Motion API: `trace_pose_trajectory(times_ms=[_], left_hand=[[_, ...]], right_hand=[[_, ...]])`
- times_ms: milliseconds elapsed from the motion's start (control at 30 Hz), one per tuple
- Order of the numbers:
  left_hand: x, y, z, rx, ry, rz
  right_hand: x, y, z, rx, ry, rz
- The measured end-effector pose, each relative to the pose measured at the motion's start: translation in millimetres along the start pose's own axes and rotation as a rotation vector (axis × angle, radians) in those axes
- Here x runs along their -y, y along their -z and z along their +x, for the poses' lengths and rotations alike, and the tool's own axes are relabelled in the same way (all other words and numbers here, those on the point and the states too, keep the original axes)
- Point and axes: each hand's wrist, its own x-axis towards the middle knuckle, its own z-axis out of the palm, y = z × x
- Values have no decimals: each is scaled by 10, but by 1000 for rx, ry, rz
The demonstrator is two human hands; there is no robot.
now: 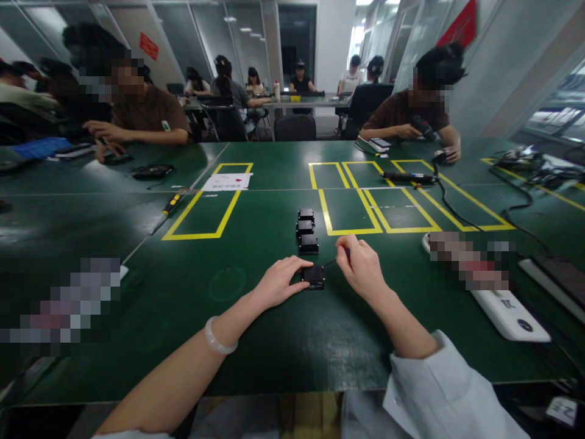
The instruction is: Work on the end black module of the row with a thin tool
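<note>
A small black box (313, 277) lies on the green table in front of me. My left hand (284, 279) grips it from the left, thumb at the near side and fingers at the far edge. Between the fingertips of my right hand (359, 265) is a thin dark rod (329, 264), whose far end reaches the box's upper right corner. Its exact kind is too small to tell, and the fist hides the rest of it. Just beyond stand three similar black boxes (306, 227) in a row, with small shiny bits at their sides.
Yellow tape outlines (354, 231) mark the table. To the right lie a white case (514, 317), a black power tool (409, 177) and cables (532, 167). A yellow-and-black screwdriver (172, 203) and a paper sheet (227, 182) are left. Two people work across the table, one holding a dark tool.
</note>
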Motion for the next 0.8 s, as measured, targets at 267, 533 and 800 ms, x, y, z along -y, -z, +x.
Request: trace_pose_trajectory(times_ms=[267,533,800], left_hand=[[6,0,3,6,4,0],[-2,3,0,7,5,0],[0,1,3,2,8,-7]], right_hand=[[-13,-7,-2,-1,11,1],[-8,-12,-8,18,-21,-3],[-30,-33,-17,11,-17,4]])
